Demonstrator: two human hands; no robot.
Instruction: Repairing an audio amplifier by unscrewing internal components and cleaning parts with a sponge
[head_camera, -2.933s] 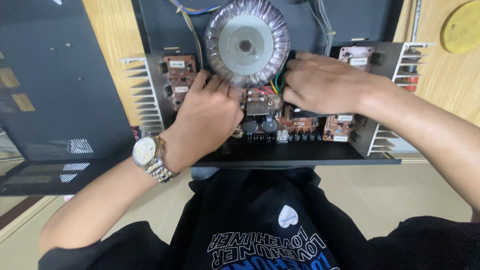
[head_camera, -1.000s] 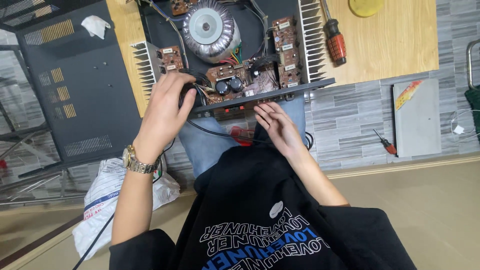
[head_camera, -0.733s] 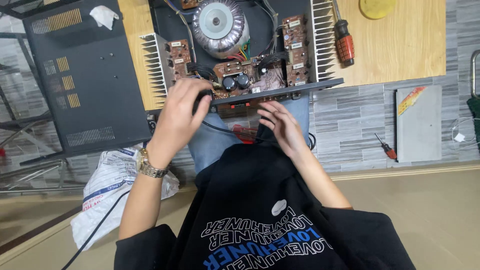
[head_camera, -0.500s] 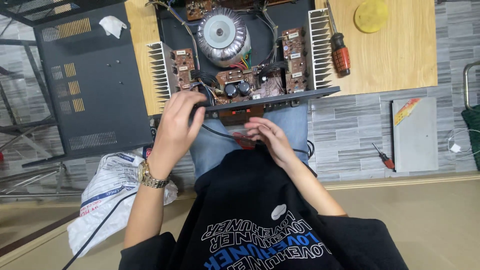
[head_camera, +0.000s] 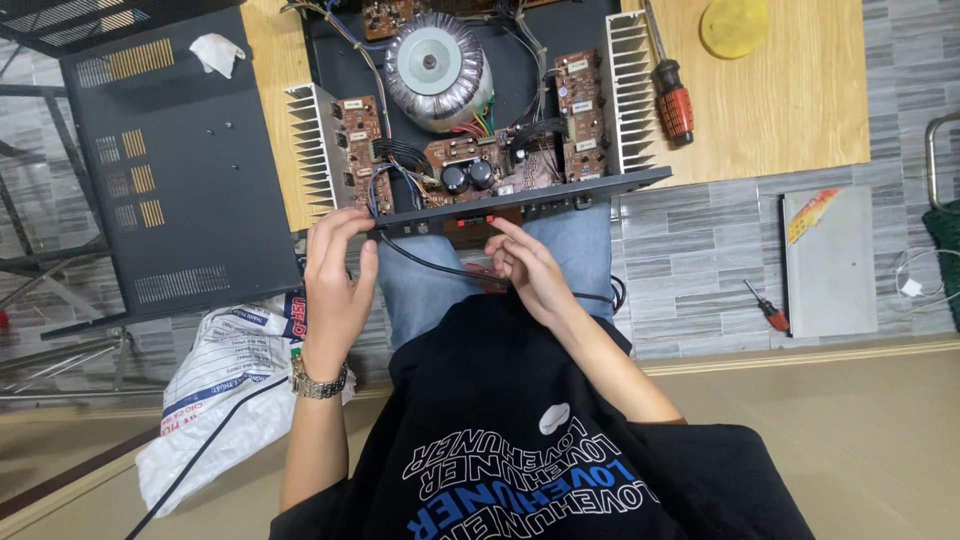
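Opened amplifier chassis sits on the wooden bench, lid off, its near front panel overhanging the bench edge above the person's lap — judging by that, it's pulled forward so both hands can get at the panel.

Left hand is at the panel's left end, fingers loosely curled and slightly apart, fingertips touching the edge near the black cable; not clamped on anything I can see. Right hand sits just under the panel's middle, fingers half-bent, apart — whether it pinches something small, cannot tell.

Inside: toroidal transformer far centre, finned heatsinks left and right, circuit boards between. Red-handled screwdriver lies right of the chassis, within reach. Removed dark cover lies at the left.

Hidden: panel's front face points down, controls not visible. Chassis's far end is cut off by the frame top. Cable's right end disappears behind the leg.
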